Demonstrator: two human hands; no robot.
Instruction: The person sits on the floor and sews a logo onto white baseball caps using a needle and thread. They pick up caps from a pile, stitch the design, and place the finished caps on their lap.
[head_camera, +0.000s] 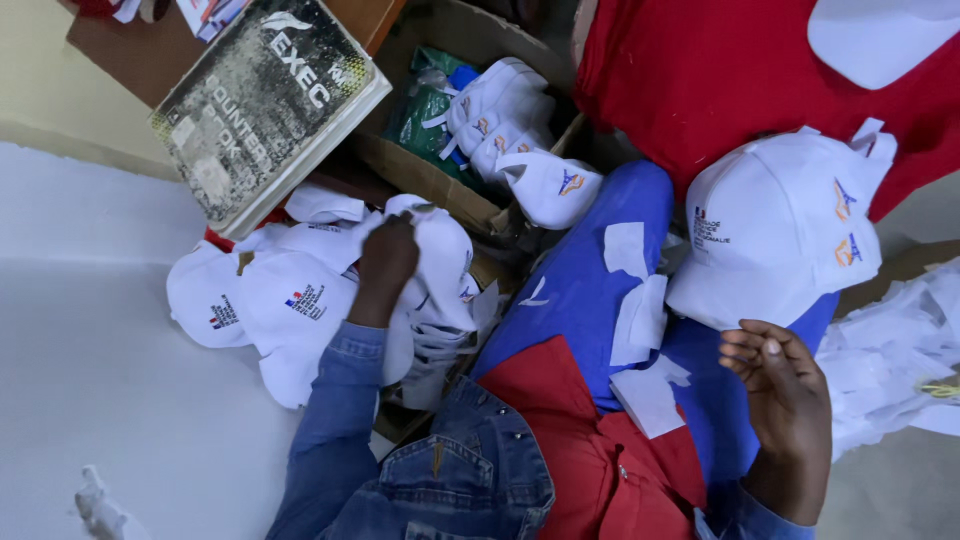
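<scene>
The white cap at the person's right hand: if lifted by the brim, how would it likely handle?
The white cap probably feels light, being thin fabric. Its crown holds a dome, so likely semi-stiff. The right hand touches its lower edge; it shouldn't roll.

A worn grey-and-white hardcover book (265, 105) overhangs an open brown cardboard box (420, 170) holding a green packet (425, 105).
</scene>
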